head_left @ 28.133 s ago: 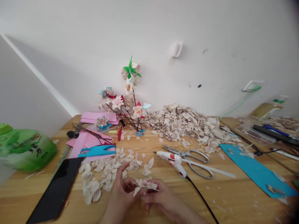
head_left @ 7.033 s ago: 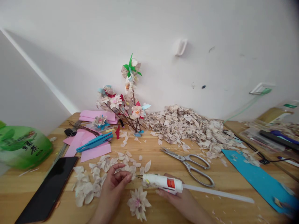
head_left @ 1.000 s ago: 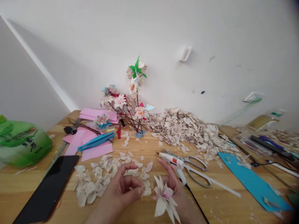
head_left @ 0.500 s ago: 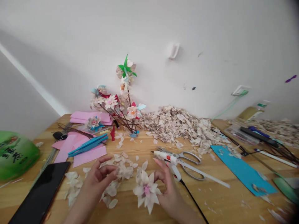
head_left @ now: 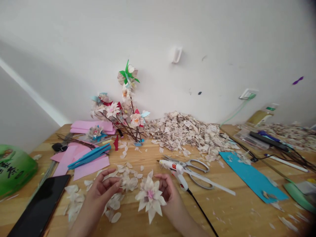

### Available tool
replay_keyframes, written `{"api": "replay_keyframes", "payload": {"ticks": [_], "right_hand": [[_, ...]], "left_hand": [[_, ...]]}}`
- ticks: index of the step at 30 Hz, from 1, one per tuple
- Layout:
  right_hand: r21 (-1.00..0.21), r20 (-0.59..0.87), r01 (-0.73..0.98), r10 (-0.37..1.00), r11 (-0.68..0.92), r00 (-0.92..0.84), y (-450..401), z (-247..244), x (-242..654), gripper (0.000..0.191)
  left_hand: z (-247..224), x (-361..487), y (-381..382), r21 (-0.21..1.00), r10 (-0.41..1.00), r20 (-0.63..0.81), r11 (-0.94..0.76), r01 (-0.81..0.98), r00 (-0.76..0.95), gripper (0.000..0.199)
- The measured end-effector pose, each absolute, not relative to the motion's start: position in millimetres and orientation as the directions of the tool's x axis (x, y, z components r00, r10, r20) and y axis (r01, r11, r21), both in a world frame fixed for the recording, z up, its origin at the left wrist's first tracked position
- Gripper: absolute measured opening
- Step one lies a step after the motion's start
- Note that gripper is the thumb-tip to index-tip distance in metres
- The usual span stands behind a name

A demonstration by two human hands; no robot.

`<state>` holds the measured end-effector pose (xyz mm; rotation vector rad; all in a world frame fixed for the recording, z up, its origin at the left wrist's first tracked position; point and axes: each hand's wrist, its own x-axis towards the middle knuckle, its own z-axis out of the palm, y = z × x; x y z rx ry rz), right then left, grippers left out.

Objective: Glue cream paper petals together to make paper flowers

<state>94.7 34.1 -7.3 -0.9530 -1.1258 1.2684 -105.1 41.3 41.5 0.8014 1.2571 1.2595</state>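
Your right hand grips a petal flower; your left hand, empty and half-curled, is beside loose petals on the counter.

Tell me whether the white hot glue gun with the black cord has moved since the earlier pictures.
Yes. The glue gun has left the right hand and moved away from the person: it now lies across the blades of the steel scissors.

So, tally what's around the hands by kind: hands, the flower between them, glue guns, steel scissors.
Hands (left hand, right hand): 2
Handmade petal flower: 1
Hot glue gun: 1
Steel scissors: 1
Total: 5
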Motion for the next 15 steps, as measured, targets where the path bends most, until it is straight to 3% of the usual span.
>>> {"api": "replay_keyframes", "payload": {"ticks": [9,15], "right_hand": [[-0.917,-0.045,-0.391,0.996,-0.072,-0.079,35,-4,91,0.06],[-0.986,0.0,-0.168,0.997,-0.013,-0.077,31,3,99,0.049]], "left_hand": [[45,-102,37,0.948,0.961,-0.231,0.187,-0.257,-0.153,0.051],[42,-106,38,0.95,0.962,-0.188,0.125,-0.287,-0.2,0.05]]}}
